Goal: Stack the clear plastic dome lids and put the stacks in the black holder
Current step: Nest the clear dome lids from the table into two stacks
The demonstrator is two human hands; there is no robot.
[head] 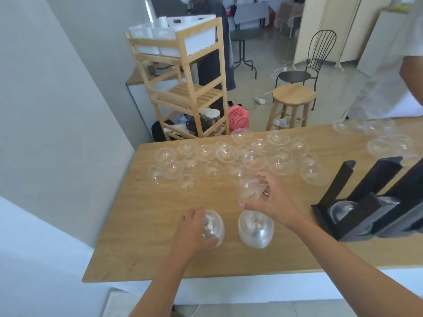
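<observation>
Clear dome lids (pixel 254 160) seem light and slippery, best held by rims; our left hand (pixel 194 229) grips a stack (pixel 214 227), our right hand (pixel 271 202) pinches one lid (pixel 248 189).

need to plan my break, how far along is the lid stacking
Early days. Done: the black holder holds lids in one slot. In hand: left hand grips a short stack; right hand holds a lid above a second stack on the table. Left: many loose lids spread further back, plus both stacks to load.
</observation>
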